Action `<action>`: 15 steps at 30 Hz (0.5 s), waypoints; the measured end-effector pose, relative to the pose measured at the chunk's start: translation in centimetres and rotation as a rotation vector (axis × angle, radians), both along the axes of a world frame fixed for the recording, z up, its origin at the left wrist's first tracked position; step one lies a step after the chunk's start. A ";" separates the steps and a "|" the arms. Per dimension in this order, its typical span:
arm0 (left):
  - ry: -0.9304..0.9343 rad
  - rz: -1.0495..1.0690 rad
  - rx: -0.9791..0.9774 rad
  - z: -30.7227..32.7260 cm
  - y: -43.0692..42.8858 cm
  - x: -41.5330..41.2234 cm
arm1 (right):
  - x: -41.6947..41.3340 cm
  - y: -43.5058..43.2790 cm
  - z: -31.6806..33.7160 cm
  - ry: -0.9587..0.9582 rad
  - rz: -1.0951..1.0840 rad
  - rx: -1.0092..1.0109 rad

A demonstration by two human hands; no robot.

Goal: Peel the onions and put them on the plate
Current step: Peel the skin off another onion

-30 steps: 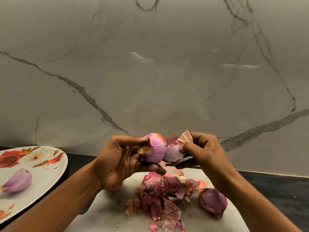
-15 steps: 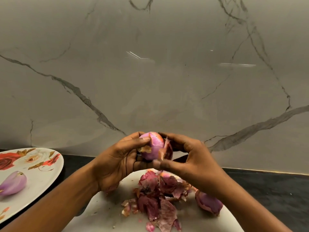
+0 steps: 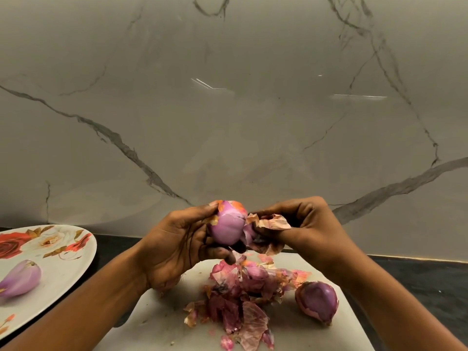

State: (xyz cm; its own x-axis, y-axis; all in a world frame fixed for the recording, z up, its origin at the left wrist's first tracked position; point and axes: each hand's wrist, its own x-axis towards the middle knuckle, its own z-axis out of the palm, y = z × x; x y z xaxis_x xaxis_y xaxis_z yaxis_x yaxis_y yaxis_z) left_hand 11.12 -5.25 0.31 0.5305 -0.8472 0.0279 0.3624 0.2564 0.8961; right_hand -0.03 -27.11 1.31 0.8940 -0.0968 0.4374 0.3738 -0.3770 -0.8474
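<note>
My left hand [image 3: 174, 245] grips a partly peeled purple onion [image 3: 228, 225] in the air above the white cutting board [image 3: 157, 323]. My right hand [image 3: 309, 229] pinches a dry papery skin flap [image 3: 272, 222] that still hangs from the onion's right side. A heap of loose onion skins [image 3: 243, 297] lies on the board below. An unpeeled dark onion [image 3: 317, 301] rests on the board at the right. One peeled onion [image 3: 21, 278] lies on the floral plate [image 3: 63, 272] at the left.
A marble wall rises right behind the dark countertop [image 3: 417, 279]. Another onion [image 3: 169, 283] peeks out under my left wrist. The plate stands left of the board, partly cut off by the frame edge.
My right hand closed in on the onion, caught a skin flap and has now pulled it away to the right. The left hand has kept hold of the onion.
</note>
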 end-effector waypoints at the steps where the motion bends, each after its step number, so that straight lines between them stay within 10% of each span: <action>1: -0.003 -0.021 -0.007 0.1 0.1 -0.1 | 0.0 -0.1 0.1 0.009 0.016 0.061; 8: -0.081 -0.300 -0.089 -0.4 1.1 0.7 | -0.2 -0.5 -0.4 0.291 0.434 0.455; 15: -0.096 -0.348 -0.132 -0.7 1.3 0.9 | -0.3 -1.1 -0.1 0.335 0.467 0.411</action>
State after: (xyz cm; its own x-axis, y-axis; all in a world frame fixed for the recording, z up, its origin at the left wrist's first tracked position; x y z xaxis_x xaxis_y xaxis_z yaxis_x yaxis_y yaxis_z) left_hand 12.00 -3.93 -0.38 0.2017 -0.9620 0.1843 0.3645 0.2484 0.8975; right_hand -0.36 -28.20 1.23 0.9625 0.2313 0.1420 0.1129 0.1344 -0.9845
